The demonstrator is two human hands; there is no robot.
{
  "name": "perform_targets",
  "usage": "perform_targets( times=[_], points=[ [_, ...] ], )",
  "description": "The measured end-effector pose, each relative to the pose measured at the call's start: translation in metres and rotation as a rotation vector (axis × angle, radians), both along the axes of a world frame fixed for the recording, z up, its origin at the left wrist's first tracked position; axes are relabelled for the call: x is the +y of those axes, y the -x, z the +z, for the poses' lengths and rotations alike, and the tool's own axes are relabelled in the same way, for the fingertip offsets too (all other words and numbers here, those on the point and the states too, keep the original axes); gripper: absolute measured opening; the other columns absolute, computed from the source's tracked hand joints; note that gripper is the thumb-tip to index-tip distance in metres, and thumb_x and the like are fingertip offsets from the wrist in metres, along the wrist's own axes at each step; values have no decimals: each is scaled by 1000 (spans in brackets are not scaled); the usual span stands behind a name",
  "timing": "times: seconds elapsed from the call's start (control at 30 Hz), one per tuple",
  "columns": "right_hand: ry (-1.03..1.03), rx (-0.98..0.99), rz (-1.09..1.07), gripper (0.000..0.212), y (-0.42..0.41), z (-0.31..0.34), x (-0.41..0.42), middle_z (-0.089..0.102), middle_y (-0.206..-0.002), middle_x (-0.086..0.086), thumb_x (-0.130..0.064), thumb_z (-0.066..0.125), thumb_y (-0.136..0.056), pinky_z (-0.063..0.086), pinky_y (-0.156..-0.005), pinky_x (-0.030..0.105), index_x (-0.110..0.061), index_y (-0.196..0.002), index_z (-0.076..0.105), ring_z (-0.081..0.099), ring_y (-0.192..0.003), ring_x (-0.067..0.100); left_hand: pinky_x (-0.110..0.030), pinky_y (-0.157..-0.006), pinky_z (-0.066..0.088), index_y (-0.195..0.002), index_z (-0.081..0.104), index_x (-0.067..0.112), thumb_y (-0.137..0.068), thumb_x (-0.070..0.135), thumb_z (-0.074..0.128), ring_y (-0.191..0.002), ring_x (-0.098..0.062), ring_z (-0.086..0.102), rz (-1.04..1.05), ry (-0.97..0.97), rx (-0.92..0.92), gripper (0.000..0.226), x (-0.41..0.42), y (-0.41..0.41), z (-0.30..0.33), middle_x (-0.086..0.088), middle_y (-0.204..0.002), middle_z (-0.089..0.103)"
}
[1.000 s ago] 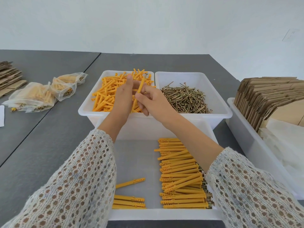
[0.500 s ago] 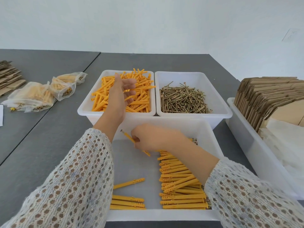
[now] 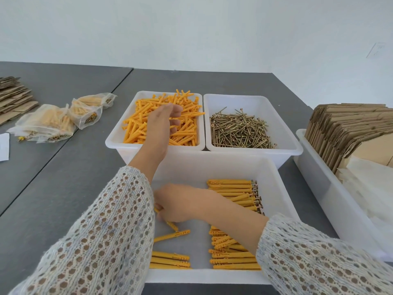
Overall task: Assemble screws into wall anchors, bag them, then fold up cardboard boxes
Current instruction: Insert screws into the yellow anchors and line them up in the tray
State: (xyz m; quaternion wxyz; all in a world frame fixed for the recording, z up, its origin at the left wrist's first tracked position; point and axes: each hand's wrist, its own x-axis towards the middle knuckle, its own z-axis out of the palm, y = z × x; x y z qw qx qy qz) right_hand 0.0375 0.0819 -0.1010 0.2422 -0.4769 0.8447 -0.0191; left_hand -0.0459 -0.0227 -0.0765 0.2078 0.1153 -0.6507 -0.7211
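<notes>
My left hand (image 3: 163,120) hangs over the loose orange wall anchors (image 3: 138,116) in the back-left white bin (image 3: 116,143), fingers loosely bent, with nothing seen in them. Brass screws (image 3: 240,130) fill the bin (image 3: 251,99) beside it. My right hand (image 3: 182,205) is low in the front white bin (image 3: 212,167), on its left side. It pinches an assembled anchor (image 3: 171,225) that slants down to the bin floor. A row of assembled anchors (image 3: 231,188) lies along the right side, and a few more (image 3: 170,259) lie at the front left.
Filled clear bags (image 3: 53,120) lie on the grey table to the left, near flat cardboard (image 3: 12,96) and a white paper (image 3: 4,145). At the right, a long white bin (image 3: 319,177) holds upright flat cardboard boxes (image 3: 344,124) and clear bags.
My right hand carried the assembled anchor from over the back bins down to the left floor of the front bin. My left hand stayed over the loose anchors and reached into them.
</notes>
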Motion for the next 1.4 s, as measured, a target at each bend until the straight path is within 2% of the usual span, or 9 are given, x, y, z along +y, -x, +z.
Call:
perform_targets(
  times=[0.37,0.5,0.77,0.87,0.93,1.03,1.23,1.33,1.4],
  points=[
    [-127,-57,100,44,-15,11,0,33,-71,-6,-22,55,-99,33,-67,29,-23,-68,25,39,-75,18,-23,-71,49,-83,71,27,-101,19,45,-73,-5,60,-25,140,30,32,4,-2,-2,11,-87,66],
    [-130,-134,123,17,-17,10,-1,42,-79,-3,-23,60,-97,35,-71,30,-11,-94,49,44,-87,21,-21,-69,49,-83,71,27,-100,19,45,-71,-2,59,-21,170,23,32,5,-2,-1,11,-86,66],
    [-187,-150,225,18,-21,11,-3,55,-90,5,-20,60,-97,39,-67,30,-3,-102,55,49,-89,24,-19,-67,49,-84,71,27,-100,19,45,-70,0,59,-13,208,29,32,5,-3,-2,11,-86,66],
    [-245,-268,151,36,-21,13,-3,64,-115,23,-21,57,-99,51,-88,41,4,-124,54,61,-101,37,-15,-63,48,-85,70,24,-100,16,45,-67,4,58,-4,248,46,30,6,-4,-2,10,-85,66],
    [-229,-332,63,37,-12,22,0,64,-101,22,-22,54,-100,53,-80,39,3,-128,53,62,-82,33,-15,-62,48,-86,70,20,-99,12,45,-65,3,57,25,293,64,29,7,-5,-4,7,-84,65],
    [-81,-324,-24,27,21,47,17,62,-83,7,-24,51,-101,49,-58,25,-2,-112,62,53,-61,17,-21,-62,45,-89,70,14,-95,6,44,-66,-9,54,85,369,61,28,10,-4,-7,6,-78,64],
    [798,-679,-488,22,80,57,67,51,-63,3,-15,48,-101,28,-44,21,-10,-82,58,32,-47,13,-14,-55,41,-93,71,11,-91,1,45,-68,-11,54,132,460,39,28,9,-1,-10,1,-75,63],
    [1155,-485,-832,21,109,47,80,48,-60,3,-9,50,-95,29,-45,23,-11,-76,58,33,-47,14,-12,-48,38,-95,70,15,-93,3,45,-51,-2,44,134,510,16,28,9,-2,-11,0,-75,62],
    [1128,-93,-993,20,120,37,89,51,-64,2,-10,48,-93,37,-52,25,-10,-75,57,41,-53,13,-11,-49,39,-93,69,17,-94,3,45,-49,-2,43,129,565,18,28,12,-4,-11,0,-75,63]
  ],
)
